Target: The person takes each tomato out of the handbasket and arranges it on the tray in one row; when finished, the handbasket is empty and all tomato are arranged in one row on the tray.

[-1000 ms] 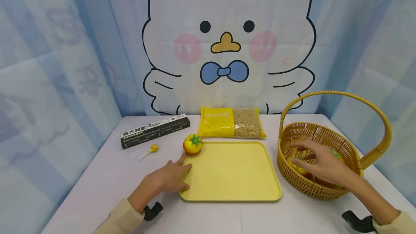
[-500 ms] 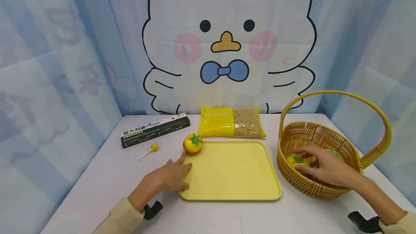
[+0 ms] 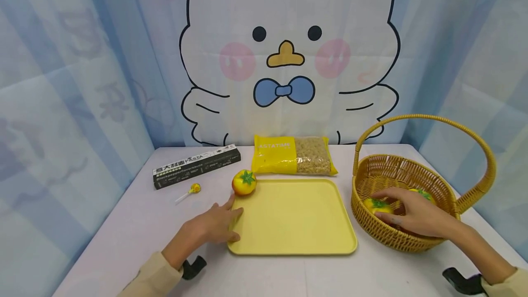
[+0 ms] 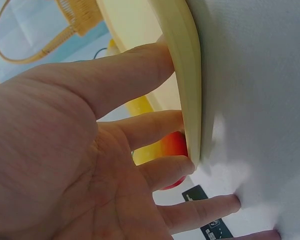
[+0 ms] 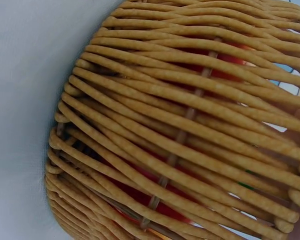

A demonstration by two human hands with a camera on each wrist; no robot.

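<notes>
In the head view, my left hand [image 3: 216, 224] lies at the left edge of the yellow tray [image 3: 294, 219], its fairly straight fingers touching the rim. The left wrist view shows the thumb and two fingers against that tray rim [image 4: 187, 75]. A yellow-red tomato [image 3: 244, 182] with a green top sits at the tray's far left corner, just beyond the index finger. My right hand [image 3: 416, 213] is inside the wicker basket [image 3: 373, 233], its thumb and fingers round another tomato [image 3: 377, 205]. Behind it shows one more tomato [image 3: 424, 195]. Woven basket wall [image 5: 185, 130] mostly blocks the right wrist view.
A yellow bag of pasta [image 3: 294, 155] lies behind the tray. To the left are a black-and-white pasta box [image 3: 197, 167] and a lollipop [image 3: 192, 191]. The basket's tall handle [image 3: 429, 117] arches over its opening. Printed curtains enclose the table on three sides.
My right hand has lowered into the basket and closed round the nearer tomato. The tomato behind it has shifted slightly. My left hand and the tray have stayed put.
</notes>
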